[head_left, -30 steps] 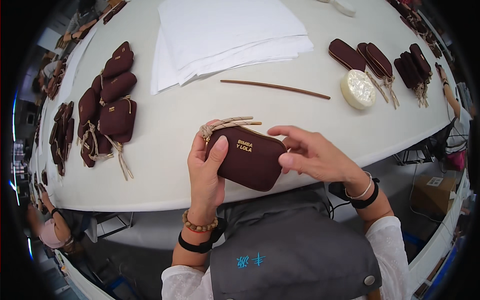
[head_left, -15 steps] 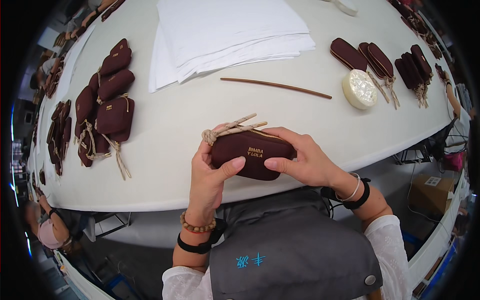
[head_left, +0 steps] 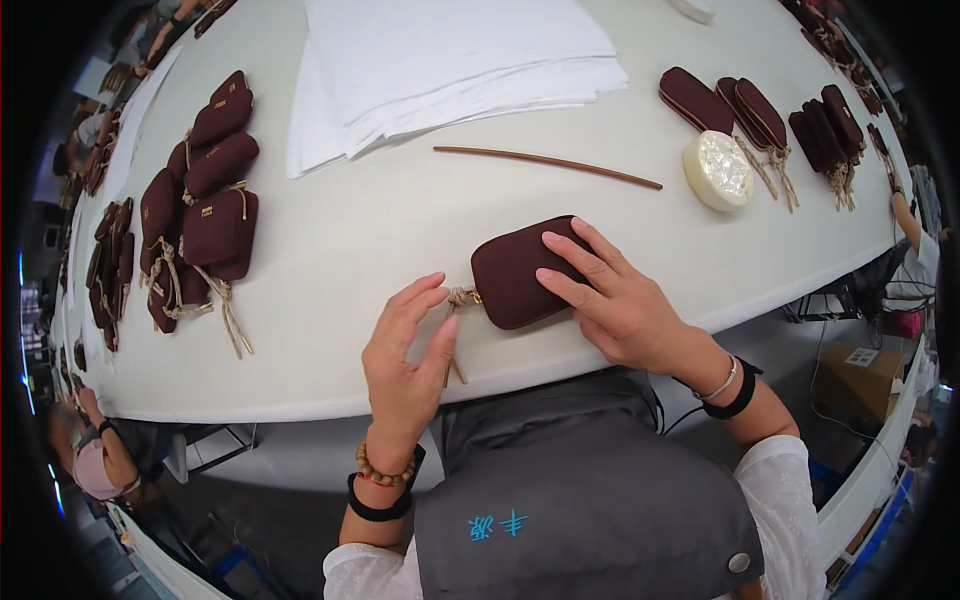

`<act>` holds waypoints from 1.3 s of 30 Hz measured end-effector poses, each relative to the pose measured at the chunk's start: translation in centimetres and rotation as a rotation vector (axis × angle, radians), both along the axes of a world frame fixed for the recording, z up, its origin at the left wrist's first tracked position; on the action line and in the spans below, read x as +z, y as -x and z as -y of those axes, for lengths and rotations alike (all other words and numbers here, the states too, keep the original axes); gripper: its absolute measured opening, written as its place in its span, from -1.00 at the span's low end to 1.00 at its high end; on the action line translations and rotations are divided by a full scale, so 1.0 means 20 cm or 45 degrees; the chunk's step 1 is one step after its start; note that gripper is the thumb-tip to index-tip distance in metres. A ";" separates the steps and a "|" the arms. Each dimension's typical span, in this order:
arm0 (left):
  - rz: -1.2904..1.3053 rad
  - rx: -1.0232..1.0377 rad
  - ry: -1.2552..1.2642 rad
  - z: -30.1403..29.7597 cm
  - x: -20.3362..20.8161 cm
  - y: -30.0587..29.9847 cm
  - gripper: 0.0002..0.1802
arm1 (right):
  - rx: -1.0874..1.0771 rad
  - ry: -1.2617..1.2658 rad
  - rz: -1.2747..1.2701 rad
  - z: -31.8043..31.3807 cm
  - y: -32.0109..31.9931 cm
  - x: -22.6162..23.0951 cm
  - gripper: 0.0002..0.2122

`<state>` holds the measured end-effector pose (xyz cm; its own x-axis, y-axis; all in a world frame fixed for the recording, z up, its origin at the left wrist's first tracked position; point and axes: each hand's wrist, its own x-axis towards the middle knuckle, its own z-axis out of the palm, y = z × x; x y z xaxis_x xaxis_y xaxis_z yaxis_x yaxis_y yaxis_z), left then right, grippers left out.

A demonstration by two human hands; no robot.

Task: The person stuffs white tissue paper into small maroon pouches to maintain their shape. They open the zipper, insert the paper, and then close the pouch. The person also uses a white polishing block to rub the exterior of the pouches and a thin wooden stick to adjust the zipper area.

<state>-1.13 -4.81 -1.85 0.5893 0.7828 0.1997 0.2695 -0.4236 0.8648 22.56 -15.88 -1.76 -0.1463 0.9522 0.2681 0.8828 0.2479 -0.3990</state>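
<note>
A dark burgundy zip pouch (head_left: pixel 515 275) is at the table's near edge, its plain side up. Over its right end lie the fingers of my right hand (head_left: pixel 635 315), closed on it; the thumb is hidden. A knotted beige cord (head_left: pixel 461 297) hangs from a gold ring at the pouch's left end, its tips trailing toward me. Beside that cord, my left hand (head_left: pixel 400 350) is open, thumb and fingers apart. Its thumb tip overlaps the cord, and I cannot tell whether it touches.
Similar pouches with cords are heaped at the left (head_left: pixel 220 225) and far right (head_left: pixel 825 135). Beyond my hands lie a thin brown stick (head_left: pixel 548 166) and a stack of white sheets (head_left: pixel 460 70). A round roll of clear tape (head_left: pixel 719 171) stands at right. Other people work around the table.
The pouch has been turned over from its lettered side to its plain side. My left hand has let go of it and moved left; my right hand has shifted onto its top.
</note>
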 end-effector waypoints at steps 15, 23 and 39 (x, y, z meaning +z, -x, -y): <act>-0.414 -0.120 -0.414 -0.04 -0.03 -0.02 -0.45 | -0.803 -0.194 0.336 0.07 -0.56 0.23 -0.66; -0.413 -0.373 -0.471 0.12 -0.01 -0.08 -0.76 | -0.316 0.426 -0.476 0.07 -0.12 0.11 -0.59; -0.006 -0.131 1.007 0.09 0.07 -0.08 -0.44 | -0.188 0.477 -1.620 -0.08 0.02 0.09 -0.48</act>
<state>0.49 -6.61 -0.40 0.6658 0.6330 -0.3950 0.2668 0.2924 0.9183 22.08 -14.30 0.07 0.1192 0.9830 -0.1396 -0.1435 -0.1220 -0.9821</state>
